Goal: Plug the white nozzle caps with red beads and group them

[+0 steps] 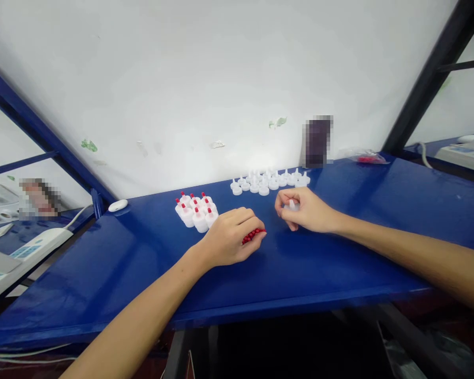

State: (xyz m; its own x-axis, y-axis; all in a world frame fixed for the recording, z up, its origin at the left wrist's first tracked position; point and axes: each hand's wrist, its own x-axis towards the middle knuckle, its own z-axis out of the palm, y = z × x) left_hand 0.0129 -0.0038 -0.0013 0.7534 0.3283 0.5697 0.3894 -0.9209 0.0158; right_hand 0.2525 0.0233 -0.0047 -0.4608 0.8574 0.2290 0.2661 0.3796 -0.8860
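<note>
Several small red tips (252, 237) are bunched in my left hand (234, 236), whose fingers are curled round them just above the blue table. One red tip pokes out between thumb and forefinger. My right hand (305, 209) is closed on a white nozzle cap (292, 205), its pointed spout showing between the fingers. To the left of my left hand stands a cluster of white bottles (200, 221) with red tips on top. Behind both hands, near the wall, sit several loose white nozzle caps (264, 188), spouts pointing up.
A white oval case (118, 206) lies at the table's left edge. A blurred dark upright object (316, 142) leans on the wall, beside a clear plastic bag (365, 157) with something red inside. Metal posts (422, 73) flank the blue table (114, 268); a power strip (27, 252) is at far left.
</note>
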